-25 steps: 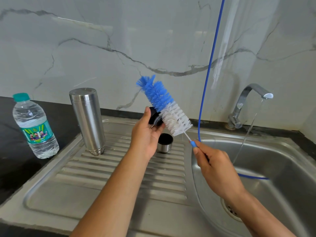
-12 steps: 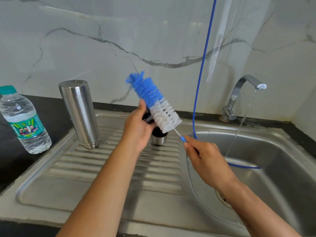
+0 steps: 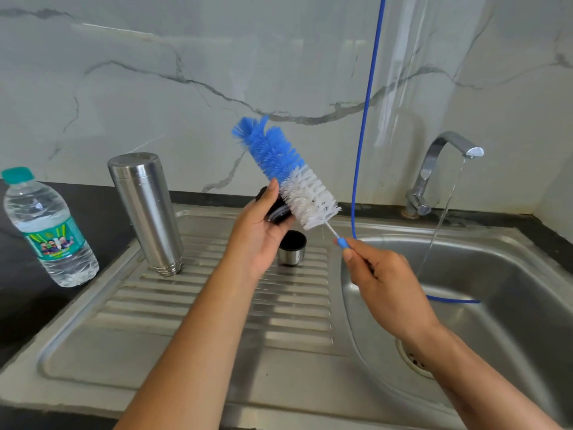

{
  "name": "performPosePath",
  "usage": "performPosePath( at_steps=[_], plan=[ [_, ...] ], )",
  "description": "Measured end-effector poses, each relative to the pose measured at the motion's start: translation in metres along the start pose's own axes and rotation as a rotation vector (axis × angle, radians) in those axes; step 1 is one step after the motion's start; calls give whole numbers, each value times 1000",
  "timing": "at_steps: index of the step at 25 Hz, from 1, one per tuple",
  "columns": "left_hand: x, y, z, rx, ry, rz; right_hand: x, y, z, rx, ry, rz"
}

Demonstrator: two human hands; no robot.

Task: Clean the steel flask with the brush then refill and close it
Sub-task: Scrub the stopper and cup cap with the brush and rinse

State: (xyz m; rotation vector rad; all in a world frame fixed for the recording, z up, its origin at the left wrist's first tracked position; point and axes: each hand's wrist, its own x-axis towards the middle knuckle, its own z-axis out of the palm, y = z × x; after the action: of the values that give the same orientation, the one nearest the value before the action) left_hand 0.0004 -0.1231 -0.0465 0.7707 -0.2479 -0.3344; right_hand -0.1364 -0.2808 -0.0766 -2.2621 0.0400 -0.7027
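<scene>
Left hand [image 3: 257,234] grips black stopper [image 3: 277,209] | right hand [image 3: 384,280] pinches brush [image 3: 286,169] handle — bristles against stopper | steel flask [image 3: 145,212] upright on drainboard [image 3: 192,321], left of both grips — untouched

Taking the small steel cup [image 3: 291,251] on the ribbed drainboard [image 3: 217,305] as the mark: to its left, the steel flask [image 3: 145,212] stands upright, with bare ridged metal between the two. Left of the flask, on the dark tabletop [image 3: 18,305], stands a water bottle [image 3: 49,231]. Directly above the cup the left hand [image 3: 257,234] holds a black stopper [image 3: 276,209] against the brush [image 3: 285,172], blocking a straight descent. Right of the cup the right hand [image 3: 381,280] and a hanging blue cord [image 3: 367,119] bar the basin's [image 3: 496,274] edge; farther right, water streams from the tap [image 3: 440,169]. Nearer than the cup, the forearms cross the drainboard.
</scene>
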Motion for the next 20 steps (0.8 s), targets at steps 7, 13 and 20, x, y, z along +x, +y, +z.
performPosePath(
  at_steps=[7,13,20],
  plan=[
    [-6,-18,8,65,-39,-109,1,4,1,-41,64,37],
    [9,-1,-6,-98,60,40,-1,2,2,-38,-89,-8],
    [1,-10,4,-39,13,-26,3,4,-2,-63,-21,-9]
  ],
)
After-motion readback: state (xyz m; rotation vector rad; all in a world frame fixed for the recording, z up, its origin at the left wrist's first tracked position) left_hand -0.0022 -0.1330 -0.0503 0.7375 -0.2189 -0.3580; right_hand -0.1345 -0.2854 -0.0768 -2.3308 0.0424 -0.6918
